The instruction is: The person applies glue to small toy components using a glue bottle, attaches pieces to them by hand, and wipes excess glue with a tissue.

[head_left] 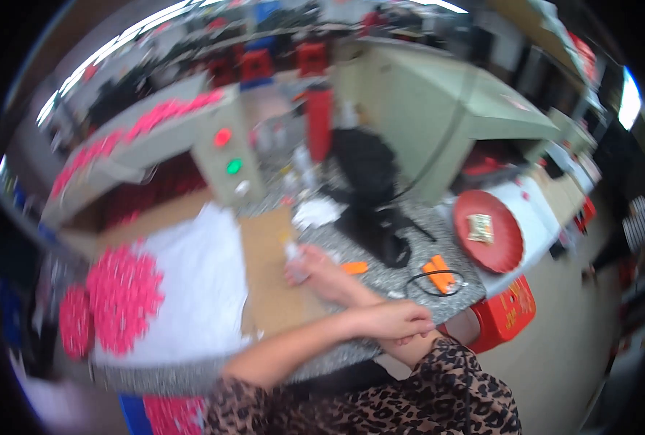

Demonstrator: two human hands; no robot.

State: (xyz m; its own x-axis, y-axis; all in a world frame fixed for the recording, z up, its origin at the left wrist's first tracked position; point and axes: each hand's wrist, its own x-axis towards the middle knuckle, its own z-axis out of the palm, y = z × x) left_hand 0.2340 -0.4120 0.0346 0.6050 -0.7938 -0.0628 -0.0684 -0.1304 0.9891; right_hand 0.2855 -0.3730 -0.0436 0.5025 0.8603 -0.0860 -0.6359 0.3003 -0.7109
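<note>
Red dish (507,217) holding a small packet (481,228), red stool (511,312), pale-green housing (409,94)

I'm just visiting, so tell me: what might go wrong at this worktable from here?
The right hand holds a small translucent bottle by the brown cardboard; if there is liquid inside, which I can't tell, it might drip there.

The left hand lies across the right forearm, so a sudden move could jog the bottle.

The heap of pink pieces seems close to the table's left edge, so a nudge might scatter some.
</note>
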